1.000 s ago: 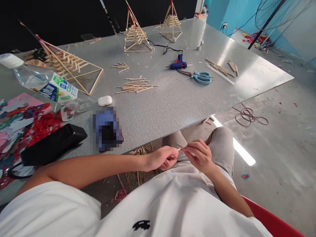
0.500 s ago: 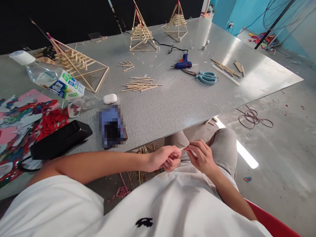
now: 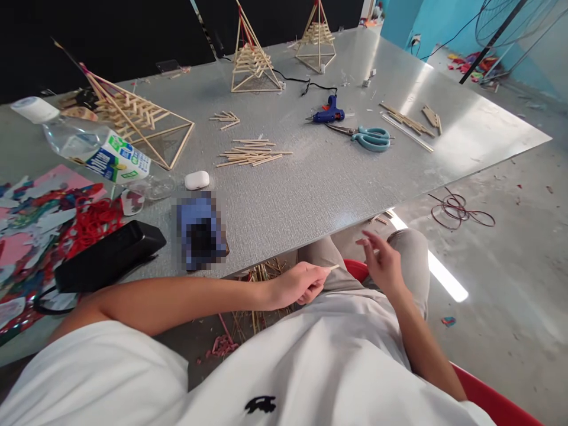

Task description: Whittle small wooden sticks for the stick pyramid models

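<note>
Above my lap, just off the table's front edge, my left hand [image 3: 306, 283] is closed on a short wooden stick [image 3: 333, 267], whose tip pokes out to the right. My right hand [image 3: 382, 260] is lifted to the right of it, fingers apart and holding nothing. On the grey table [image 3: 319, 189] lie a pile of thin sticks [image 3: 252, 152] and a smaller group of short sticks [image 3: 227, 119]. Further right are a blue glue gun [image 3: 329, 112] and blue-handled scissors [image 3: 373, 139], with more sticks [image 3: 408, 120] beyond them.
Stick pyramids [image 3: 255, 62] stand at the back and left. A tilted plastic bottle [image 3: 89, 142], a white case [image 3: 197, 180], a blurred blue item [image 3: 202, 231], a black case [image 3: 109, 254] and red strings [image 3: 95, 219] occupy the left side. Loose sticks lie under the table.
My right hand has let go of the stick and moved right and slightly up, its fingers opening. My left hand still holds the stick in nearly the same place.
</note>
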Available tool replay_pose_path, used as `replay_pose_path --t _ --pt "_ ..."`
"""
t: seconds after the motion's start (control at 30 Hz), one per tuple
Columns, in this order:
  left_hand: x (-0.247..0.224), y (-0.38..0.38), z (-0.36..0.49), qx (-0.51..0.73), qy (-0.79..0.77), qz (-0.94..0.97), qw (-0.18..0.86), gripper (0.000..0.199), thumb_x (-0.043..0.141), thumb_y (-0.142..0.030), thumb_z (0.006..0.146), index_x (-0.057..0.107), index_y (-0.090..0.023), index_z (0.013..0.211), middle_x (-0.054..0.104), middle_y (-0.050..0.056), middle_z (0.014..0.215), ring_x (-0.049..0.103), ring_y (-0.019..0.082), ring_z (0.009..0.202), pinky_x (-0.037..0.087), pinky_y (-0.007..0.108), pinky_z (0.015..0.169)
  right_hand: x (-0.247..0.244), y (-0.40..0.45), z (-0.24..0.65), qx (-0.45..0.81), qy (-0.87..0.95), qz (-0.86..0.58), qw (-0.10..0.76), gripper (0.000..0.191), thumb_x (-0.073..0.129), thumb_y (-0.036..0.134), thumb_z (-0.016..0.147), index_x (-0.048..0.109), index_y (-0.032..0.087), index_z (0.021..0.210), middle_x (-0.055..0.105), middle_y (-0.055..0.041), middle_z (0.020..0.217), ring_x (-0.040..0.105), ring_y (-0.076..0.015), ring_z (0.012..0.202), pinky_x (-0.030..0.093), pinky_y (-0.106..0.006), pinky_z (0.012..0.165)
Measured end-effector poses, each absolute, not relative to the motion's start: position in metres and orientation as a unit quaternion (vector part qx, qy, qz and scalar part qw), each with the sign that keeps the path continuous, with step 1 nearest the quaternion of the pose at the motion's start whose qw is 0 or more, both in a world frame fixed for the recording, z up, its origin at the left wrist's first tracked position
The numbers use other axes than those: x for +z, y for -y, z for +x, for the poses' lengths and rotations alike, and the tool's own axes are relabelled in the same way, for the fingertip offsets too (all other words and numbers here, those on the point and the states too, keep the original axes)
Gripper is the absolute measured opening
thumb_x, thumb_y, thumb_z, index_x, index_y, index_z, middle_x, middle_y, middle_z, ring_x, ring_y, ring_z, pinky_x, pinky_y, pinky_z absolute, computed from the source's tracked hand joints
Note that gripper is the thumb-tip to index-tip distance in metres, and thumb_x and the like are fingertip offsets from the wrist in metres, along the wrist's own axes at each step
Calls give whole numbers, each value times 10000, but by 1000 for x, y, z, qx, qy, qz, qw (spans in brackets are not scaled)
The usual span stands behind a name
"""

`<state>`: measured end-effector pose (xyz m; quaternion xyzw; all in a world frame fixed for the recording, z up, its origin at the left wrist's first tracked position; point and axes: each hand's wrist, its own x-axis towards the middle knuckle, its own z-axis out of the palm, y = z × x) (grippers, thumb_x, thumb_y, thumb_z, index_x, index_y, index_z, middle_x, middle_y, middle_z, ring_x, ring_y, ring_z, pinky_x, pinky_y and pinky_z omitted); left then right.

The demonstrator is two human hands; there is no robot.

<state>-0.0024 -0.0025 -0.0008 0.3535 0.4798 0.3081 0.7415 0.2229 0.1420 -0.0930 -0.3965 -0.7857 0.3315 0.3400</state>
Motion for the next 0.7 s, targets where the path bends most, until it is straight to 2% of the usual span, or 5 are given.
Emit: replay_pose_path --t 0.07,0.17,0.4,0.57,0.7 --pt "0 5 -2 264 -524 425 689 532 478 -578 1009 352 -234 623 353 -55 518 256 96 489 211 283 502 -74 -119 214 517 758 -287 276 332 522 437 1107 724 226 1265 813 -74 954 736 -203 818 590 -335 726" --pt "6 8 -2 209 -561 521 608 487 454 -539 1047 461 -209 689 430 -47 587 348 107 540 260 278 541 -53 -96 204 603 745 -181 222 274 628 428 1066 780 215 986 795 -51 878 715 -172 771 571 -302 710" --pt "9 7 -4 269 -543 488 628 437 460 -573 1054 626 -178 971 460 -65 612 337 109 535 253 269 534 -47 -99 205 540 760 -194 306 157 755 366 994 792 224 938 747 -17 751 594 -132 628 516 -288 635" --pt "9 3 -2 346 -513 395 679 500 421 -657 1035 515 -199 860 367 -81 600 290 104 538 239 263 540 -46 -95 204 494 767 -215 349 140 747 372 996 810 247 980 735 -24 757 616 -153 650 523 -303 617" --pt "10 4 -1 342 -529 388 673 493 415 -655 1036 430 -224 796 305 -82 648 236 108 572 223 271 547 -44 -93 204 516 764 -216 322 162 729 378 1010 815 242 1005 746 -26 777 608 -147 660 535 -300 649"
